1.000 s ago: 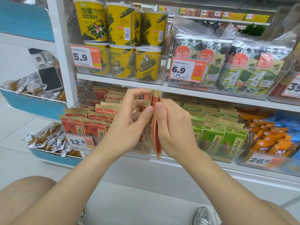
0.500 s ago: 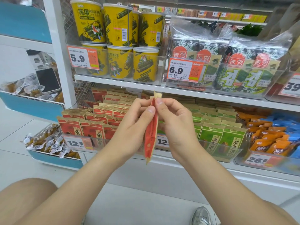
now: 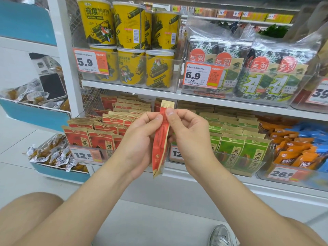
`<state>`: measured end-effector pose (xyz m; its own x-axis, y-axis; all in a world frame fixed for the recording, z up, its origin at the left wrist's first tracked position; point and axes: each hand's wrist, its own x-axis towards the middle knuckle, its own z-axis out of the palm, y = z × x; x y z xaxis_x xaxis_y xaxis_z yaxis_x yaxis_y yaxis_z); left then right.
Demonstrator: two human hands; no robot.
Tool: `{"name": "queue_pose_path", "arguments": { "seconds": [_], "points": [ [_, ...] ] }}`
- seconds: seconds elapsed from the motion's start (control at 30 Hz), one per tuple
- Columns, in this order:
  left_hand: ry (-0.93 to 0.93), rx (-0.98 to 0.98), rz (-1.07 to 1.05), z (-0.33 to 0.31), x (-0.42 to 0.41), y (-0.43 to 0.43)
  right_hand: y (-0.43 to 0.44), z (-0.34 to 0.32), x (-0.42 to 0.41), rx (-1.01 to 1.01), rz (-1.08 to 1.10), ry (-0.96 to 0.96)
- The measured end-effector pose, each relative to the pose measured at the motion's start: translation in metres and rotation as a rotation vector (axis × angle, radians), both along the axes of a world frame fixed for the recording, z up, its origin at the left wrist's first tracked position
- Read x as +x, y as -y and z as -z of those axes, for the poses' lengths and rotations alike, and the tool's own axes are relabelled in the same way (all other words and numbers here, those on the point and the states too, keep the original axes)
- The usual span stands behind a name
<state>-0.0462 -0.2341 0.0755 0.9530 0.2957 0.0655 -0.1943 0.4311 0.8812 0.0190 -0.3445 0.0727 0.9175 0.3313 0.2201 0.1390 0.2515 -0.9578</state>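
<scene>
a red and tan snack packet (image 3: 160,139) hangs edge-on before the lower shelf (image 3: 221,176), its top pinched between the left hand (image 3: 140,139) and right hand (image 3: 191,137), probably about to be slotted among the red packets (image 3: 99,137).

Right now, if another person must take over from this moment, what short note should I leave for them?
Left hand: pinches the red packet near its top.
Right hand: pinches the same packet near its top from the other side.
Packet: upright, edge toward the camera, held in the air in front of the lower shelf, touching no stock.
Shelved red packets: stand in rows at the left of the lower shelf; green packets stand to their right.
Done: one red packet is in hand.
Left: probably set it into the red rows, face forward.
</scene>
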Motion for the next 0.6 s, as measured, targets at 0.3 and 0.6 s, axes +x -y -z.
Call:
{"name": "queue_pose_path", "arguments": {
  "seconds": [0.3, 0.6],
  "points": [
    [0.027, 0.012, -0.052, -0.003, 0.002, -0.005, 0.016, -0.009, 0.016, -0.165, -0.204, 0.123],
    [0.017, -0.028, -0.182, -0.006, 0.007, -0.016, 0.024, -0.009, 0.017, -0.436, -0.382, 0.294]
  ]
}}
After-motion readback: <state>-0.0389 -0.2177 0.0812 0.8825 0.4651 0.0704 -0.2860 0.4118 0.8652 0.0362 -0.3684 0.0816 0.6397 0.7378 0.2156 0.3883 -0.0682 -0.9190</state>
